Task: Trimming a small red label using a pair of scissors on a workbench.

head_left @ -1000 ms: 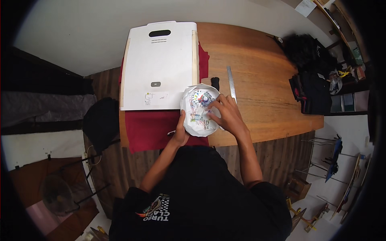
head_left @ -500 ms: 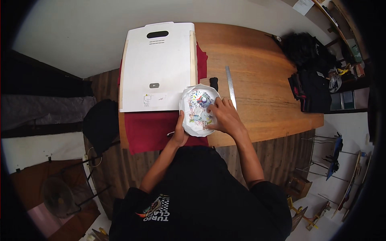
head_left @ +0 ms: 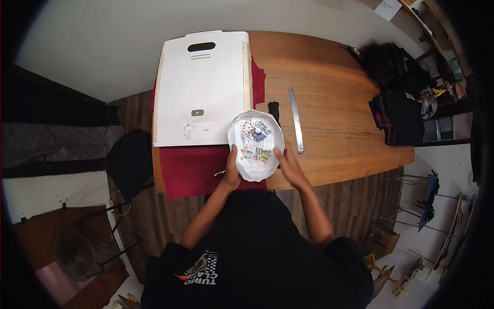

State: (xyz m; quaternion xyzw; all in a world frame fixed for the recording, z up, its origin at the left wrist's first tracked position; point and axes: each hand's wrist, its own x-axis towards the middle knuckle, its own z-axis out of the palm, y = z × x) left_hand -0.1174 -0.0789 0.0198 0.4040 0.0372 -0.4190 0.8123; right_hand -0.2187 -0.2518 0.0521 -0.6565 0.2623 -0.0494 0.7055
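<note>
Between my two hands is a shallow white paper-like dish (head_left: pixel 236 135) with a faceted rim. Loose colourful printed cut-outs (head_left: pixel 256 138) lie inside it; their exact kind is too small to tell. My left hand (head_left: pixel 231 171) grips the dish's left side, thumb against the rim. My right hand (head_left: pixel 291 166) clasps the right side, thumb at the edge and fingers partly hidden behind it. A large white machine (head_left: pixel 206 85) with a black handle slot stands just beyond the dish to the left. Under the machine spreads a dark red cloth (head_left: pixel 188 172).
A metal ruler (head_left: pixel 295 119) lies on the wooden table (head_left: pixel 329 103), right of a small black bundle (head_left: pixel 274 110). Folded black clothes (head_left: pixel 399 118) and a dark bag (head_left: pixel 393 64) sit at the table's right end. At left stands a black-covered chair (head_left: pixel 131 159).
My right hand has come out of the dish and moved to its right rim. The cut-outs inside lie differently. The dish sits slightly lower in view.
</note>
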